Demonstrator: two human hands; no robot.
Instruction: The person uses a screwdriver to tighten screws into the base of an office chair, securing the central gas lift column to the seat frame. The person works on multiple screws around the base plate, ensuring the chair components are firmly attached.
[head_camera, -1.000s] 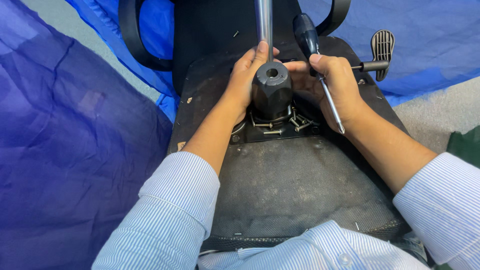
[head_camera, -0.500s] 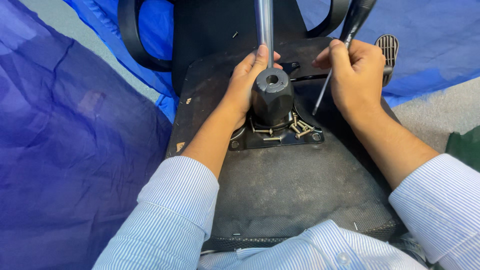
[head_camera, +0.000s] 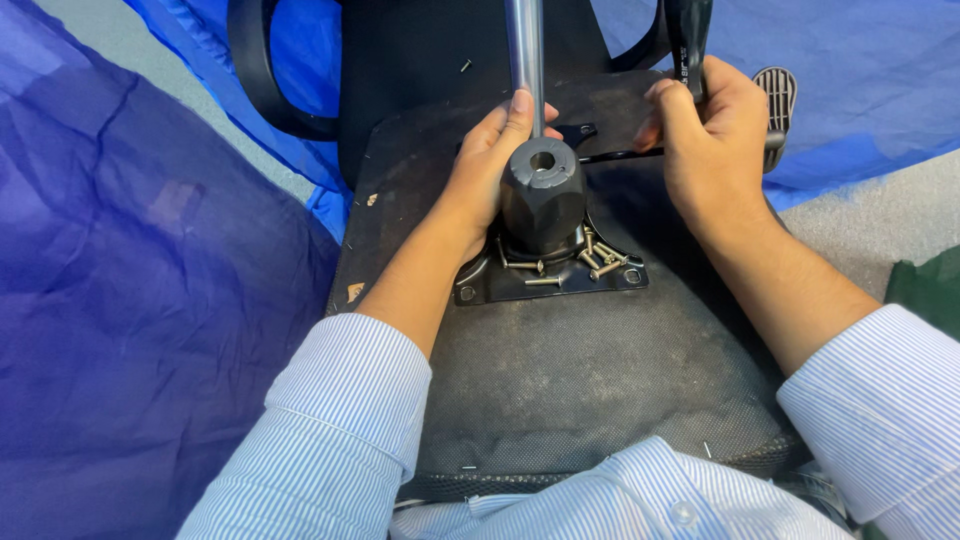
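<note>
An office chair lies upside down, its black seat underside (head_camera: 560, 390) facing me. A black metal mounting plate (head_camera: 480, 290) is on it, with a black hub (head_camera: 542, 195) and several loose screws (head_camera: 600, 262) lying on the plate. My left hand (head_camera: 490, 175) rests against the hub's left side, fingers touching a shiny metal column (head_camera: 524, 50) behind it. My right hand (head_camera: 705, 140) grips a black-handled screwdriver (head_camera: 688, 40) upright, its shaft hidden by the hand, just right of the hub.
A black lever with a ribbed paddle end (head_camera: 778, 100) sticks out at the right. A black armrest (head_camera: 262, 80) curves at the top left. Blue sheeting (head_camera: 130, 300) covers the floor at left and behind the chair; grey carpet (head_camera: 870, 215) shows at right.
My right hand has lifted the screwdriver from a slanted position beside the hub to upright and moved it farther up and right. My left hand has stayed on the hub.
</note>
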